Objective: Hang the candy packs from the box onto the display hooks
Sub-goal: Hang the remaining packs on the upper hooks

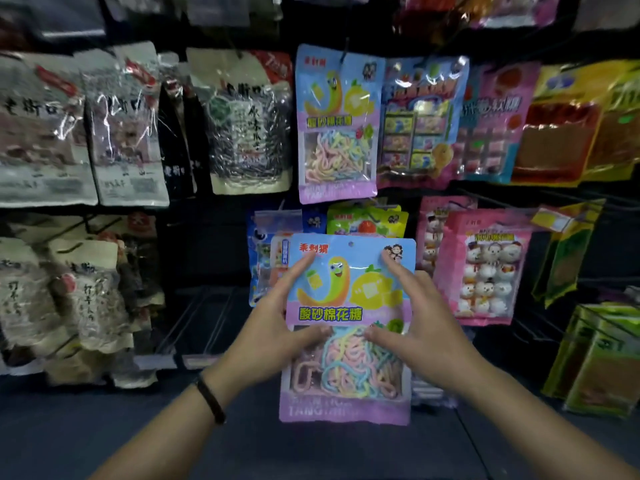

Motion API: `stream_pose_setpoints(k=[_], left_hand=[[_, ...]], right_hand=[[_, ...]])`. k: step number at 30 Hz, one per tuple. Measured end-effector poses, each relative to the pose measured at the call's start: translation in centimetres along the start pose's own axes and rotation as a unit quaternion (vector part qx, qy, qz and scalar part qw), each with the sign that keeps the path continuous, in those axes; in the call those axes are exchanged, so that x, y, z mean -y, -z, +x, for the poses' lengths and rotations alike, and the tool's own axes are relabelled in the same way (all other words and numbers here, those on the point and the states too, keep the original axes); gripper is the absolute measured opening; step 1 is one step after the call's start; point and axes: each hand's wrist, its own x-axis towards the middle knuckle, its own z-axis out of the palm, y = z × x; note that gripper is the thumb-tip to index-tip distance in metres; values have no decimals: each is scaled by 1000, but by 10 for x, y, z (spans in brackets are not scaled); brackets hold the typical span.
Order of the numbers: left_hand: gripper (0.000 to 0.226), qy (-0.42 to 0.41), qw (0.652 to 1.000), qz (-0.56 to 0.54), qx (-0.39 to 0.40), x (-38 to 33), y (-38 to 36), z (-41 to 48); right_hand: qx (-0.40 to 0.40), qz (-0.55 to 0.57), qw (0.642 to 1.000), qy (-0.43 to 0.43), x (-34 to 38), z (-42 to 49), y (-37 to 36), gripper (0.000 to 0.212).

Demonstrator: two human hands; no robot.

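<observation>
Hidden behind the held candy pack [349,306]: most fingers of the left hand [277,323] and the right hand [422,323], with only forefingers and thumbs on its front. Largely covered by the same pack: a blue pack [258,258] and a green pack [367,220] on the display's lower row, print unreadable. Blurred past reading: lettering on the purple bottom band. Smeared and cut by the top edge: the top row of packs [214,8]. Cut by the left edge: grey packs [34,133]; by the right edge: yellow-green packs [602,362]. Hooks [345,51] mostly lost in the dark backing. Forearms cropped at the bottom edge.
</observation>
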Motion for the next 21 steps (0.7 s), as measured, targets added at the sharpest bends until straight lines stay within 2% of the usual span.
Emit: stream_pose_setpoints(k=[8,16,21], left_hand=[[118,-106,986,125,-16,-82,53,94],[116,-140,966,207,-72,-133,87,184],[109,-156,961,208,-91,-148,93,214]], right_hand=[[5,-57,997,56,68,94,69,118],[-74,-89,992,53,104,185,105,117],[-121,-88,987,64,115,222,116,119]])
